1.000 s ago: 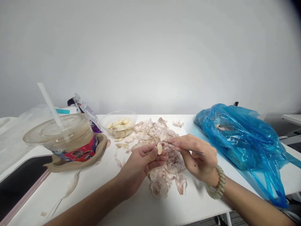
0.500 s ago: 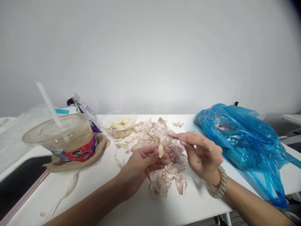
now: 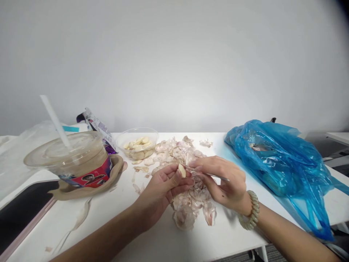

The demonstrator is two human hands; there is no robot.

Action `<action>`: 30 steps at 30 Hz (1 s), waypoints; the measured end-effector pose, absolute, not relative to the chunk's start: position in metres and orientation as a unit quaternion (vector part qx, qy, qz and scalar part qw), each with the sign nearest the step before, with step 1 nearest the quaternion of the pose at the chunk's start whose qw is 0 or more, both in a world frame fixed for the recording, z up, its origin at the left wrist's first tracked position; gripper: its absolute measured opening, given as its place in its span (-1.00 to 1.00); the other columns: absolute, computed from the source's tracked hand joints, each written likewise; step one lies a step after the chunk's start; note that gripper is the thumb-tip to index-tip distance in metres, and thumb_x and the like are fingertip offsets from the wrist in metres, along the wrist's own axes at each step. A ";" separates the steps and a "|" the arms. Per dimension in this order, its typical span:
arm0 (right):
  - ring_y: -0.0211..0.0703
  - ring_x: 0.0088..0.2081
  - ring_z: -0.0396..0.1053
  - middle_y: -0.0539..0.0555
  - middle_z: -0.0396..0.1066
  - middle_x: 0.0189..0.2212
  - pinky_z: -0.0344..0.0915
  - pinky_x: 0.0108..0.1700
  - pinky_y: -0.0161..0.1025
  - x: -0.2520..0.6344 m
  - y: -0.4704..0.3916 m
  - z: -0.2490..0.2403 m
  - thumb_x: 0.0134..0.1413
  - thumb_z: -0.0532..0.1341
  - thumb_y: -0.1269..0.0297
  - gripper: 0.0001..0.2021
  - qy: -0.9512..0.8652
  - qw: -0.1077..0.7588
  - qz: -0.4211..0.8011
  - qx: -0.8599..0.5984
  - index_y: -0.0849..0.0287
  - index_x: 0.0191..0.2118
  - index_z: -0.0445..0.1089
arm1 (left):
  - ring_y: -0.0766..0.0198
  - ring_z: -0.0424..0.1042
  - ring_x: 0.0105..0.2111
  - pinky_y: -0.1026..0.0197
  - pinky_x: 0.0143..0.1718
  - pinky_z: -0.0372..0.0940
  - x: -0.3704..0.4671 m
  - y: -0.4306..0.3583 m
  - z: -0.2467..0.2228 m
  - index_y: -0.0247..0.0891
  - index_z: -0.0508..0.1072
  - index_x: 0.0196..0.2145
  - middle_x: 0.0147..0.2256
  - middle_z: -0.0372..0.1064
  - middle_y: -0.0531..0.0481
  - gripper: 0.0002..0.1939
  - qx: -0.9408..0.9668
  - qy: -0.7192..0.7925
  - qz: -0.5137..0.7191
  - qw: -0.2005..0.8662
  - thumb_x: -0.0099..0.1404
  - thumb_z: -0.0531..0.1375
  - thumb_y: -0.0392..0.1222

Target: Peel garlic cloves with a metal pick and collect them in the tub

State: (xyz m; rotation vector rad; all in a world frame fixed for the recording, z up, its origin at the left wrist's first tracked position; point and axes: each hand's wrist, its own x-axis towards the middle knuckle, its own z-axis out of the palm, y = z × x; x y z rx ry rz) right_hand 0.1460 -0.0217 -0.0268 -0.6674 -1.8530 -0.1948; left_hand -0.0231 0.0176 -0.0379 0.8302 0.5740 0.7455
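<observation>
Pinched between the thumb and fingers of my left hand (image 3: 165,187) is a pale peeled garlic clove (image 3: 182,171). My right hand (image 3: 225,182) is closed on a thin metal tool (image 3: 218,177), its tip end at the clove; the exact kind of tool is too small to tell. Both hands are close together over a heap of papery garlic skins (image 3: 188,209). Behind my left hand, a clear plastic bowl (image 3: 151,135) contains several peeled cloves (image 3: 138,144).
At left stands a large lidded drink cup (image 3: 81,160) with a straw, in a brown carrier (image 3: 117,169). Nearby lie a dark-screened tablet or phone (image 3: 24,207) and a purple-and-white packet (image 3: 99,125). A blue plastic bag (image 3: 278,160) rests at right on the white table (image 3: 163,240).
My right hand has moved left, bringing the metal tool from beside the clove to it. My left hand has shifted slightly left and tilted the clove.
</observation>
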 end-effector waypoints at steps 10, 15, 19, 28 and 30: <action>-0.18 -0.33 0.49 0.16 0.53 -0.40 0.49 -0.33 -0.20 0.142 -0.023 -0.022 -0.01 0.20 0.59 -0.80 -0.781 0.575 -0.017 -0.246 0.27 -0.22 0.38 | 0.39 0.43 -0.41 0.41 -0.36 0.34 -0.023 0.016 -0.034 -0.30 0.43 -0.41 -0.44 0.42 0.05 -0.78 0.389 0.256 0.362 0.807 0.01 0.34 -0.17; -0.15 -0.32 0.50 0.19 0.53 -0.38 0.49 -0.32 -0.18 0.142 -0.024 -0.022 -0.03 0.22 0.60 -0.79 -0.774 0.582 0.004 -0.249 0.29 -0.22 0.38 | 0.42 0.44 -0.44 0.43 -0.38 0.34 -0.024 0.016 -0.035 -0.29 0.42 -0.43 -0.47 0.43 0.07 -0.78 0.379 0.253 0.370 0.810 -0.03 0.37 -0.19; -0.16 -0.32 0.50 0.17 0.53 -0.38 0.49 -0.32 -0.18 0.143 -0.025 -0.022 -0.04 0.22 0.60 -0.79 -0.769 0.587 0.016 -0.255 0.28 -0.23 0.39 | 0.40 0.47 -0.43 0.42 -0.35 0.35 -0.024 0.016 -0.036 -0.26 0.42 -0.42 -0.45 0.47 0.06 -0.77 0.376 0.248 0.375 0.810 -0.05 0.38 -0.25; -0.17 -0.35 0.49 0.14 0.53 -0.39 0.49 -0.35 -0.17 0.143 -0.026 -0.024 -0.03 0.20 0.60 -0.78 -0.765 0.589 0.019 -0.261 0.24 -0.23 0.39 | 0.40 0.47 -0.46 0.41 -0.36 0.36 -0.025 0.016 -0.034 -0.26 0.44 -0.46 -0.45 0.50 0.06 -0.78 0.380 0.267 0.392 0.794 -0.07 0.39 -0.32; -0.18 -0.36 0.49 0.12 0.53 -0.40 0.49 -0.36 -0.18 0.142 -0.026 -0.023 -0.01 0.19 0.59 -0.78 -0.766 0.588 0.014 -0.261 0.22 -0.23 0.38 | 0.40 0.47 -0.48 0.39 -0.35 0.36 -0.025 0.016 -0.035 -0.26 0.44 -0.44 -0.44 0.51 0.05 -0.78 0.382 0.272 0.395 0.790 -0.07 0.39 -0.32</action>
